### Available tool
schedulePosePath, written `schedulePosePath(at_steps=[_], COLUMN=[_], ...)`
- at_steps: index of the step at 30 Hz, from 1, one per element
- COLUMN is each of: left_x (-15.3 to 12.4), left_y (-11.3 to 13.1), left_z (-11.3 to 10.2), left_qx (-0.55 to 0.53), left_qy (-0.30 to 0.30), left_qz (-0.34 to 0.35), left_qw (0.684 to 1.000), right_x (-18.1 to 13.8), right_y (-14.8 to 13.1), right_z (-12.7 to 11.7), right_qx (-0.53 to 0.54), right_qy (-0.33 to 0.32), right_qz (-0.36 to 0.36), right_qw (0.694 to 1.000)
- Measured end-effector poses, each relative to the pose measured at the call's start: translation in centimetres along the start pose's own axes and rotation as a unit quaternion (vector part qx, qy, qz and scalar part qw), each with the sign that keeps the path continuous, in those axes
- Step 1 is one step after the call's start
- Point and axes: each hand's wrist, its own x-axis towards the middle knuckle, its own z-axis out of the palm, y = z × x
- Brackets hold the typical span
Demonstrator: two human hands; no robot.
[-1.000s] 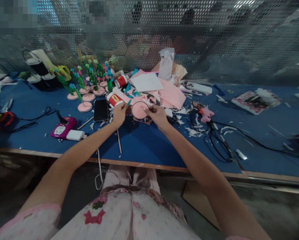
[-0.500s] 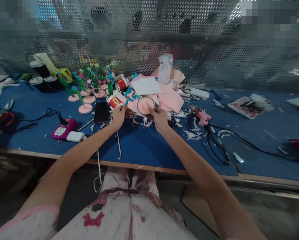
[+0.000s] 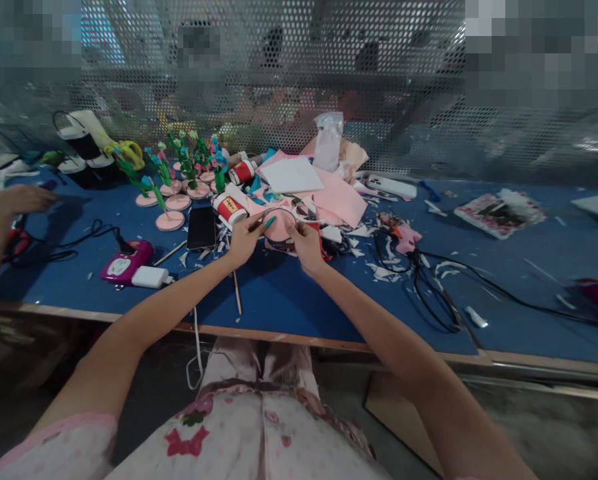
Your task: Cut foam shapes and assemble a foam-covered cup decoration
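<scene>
Between my two hands is a round pink disc [image 3: 279,227] with a darker rim, raised a little over the scraps. My left hand [image 3: 245,239] pinches its left edge, and my right hand [image 3: 306,245] grips the right edge with the thumb on its face. Just behind my left hand lies a white bottle with a red label [image 3: 230,208]. Pink sheets [image 3: 341,198] and a white sheet [image 3: 293,175] are piled beyond the disc. To the left stand several small green craft plants [image 3: 191,163] on similar pink discs [image 3: 169,221].
A phone [image 3: 201,228], a purple power strip [image 3: 129,261] with a white charger, and a thin wooden stick [image 3: 237,293] lie on the blue table. Black cables [image 3: 423,293] and white scraps spread to the right. Another person's hand [image 3: 21,200] is at the far left. A perforated metal screen [image 3: 299,87] stands behind.
My left hand has moved right and now holds the disc's left edge. The disc is lower and slightly left. Another person's hand has come in at the far left.
</scene>
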Motion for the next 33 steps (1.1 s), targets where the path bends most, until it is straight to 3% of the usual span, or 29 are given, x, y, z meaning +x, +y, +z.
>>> schedulePosePath(at_steps=[7,11,16,23,29,33], left_x=[-0.2,-0.3,-0.4,0.1,1.1,1.5], left_y=[1.5,1.5,1.6,1.6,1.6,1.8], left_z=[0.0,-0.1,-0.3,-0.3,-0.6,-1.3], left_qx=[-0.007,0.024,0.077,0.052,-0.075,-0.086], left_qy=[-0.013,0.005,0.041,0.045,0.109,0.124], left_qz=[-0.036,-0.032,-0.021,-0.058,-0.163,-0.163], left_qw=[0.999,0.999,0.996,0.996,0.978,0.975], right_x=[0.3,0.3,0.2,0.3,0.4,1.0], right_y=[-0.1,0.1,0.4,0.4,0.1,-0.3], right_z=[-0.6,-0.8,-0.6,-0.6,-0.7,-1.2], right_qx=[-0.105,-0.15,-0.181,-0.174,-0.115,-0.075], right_qy=[0.016,0.031,0.011,0.003,0.01,0.034], right_qz=[-0.042,-0.093,-0.108,-0.09,-0.099,-0.1], right_qw=[0.993,0.984,0.978,0.981,0.988,0.992])
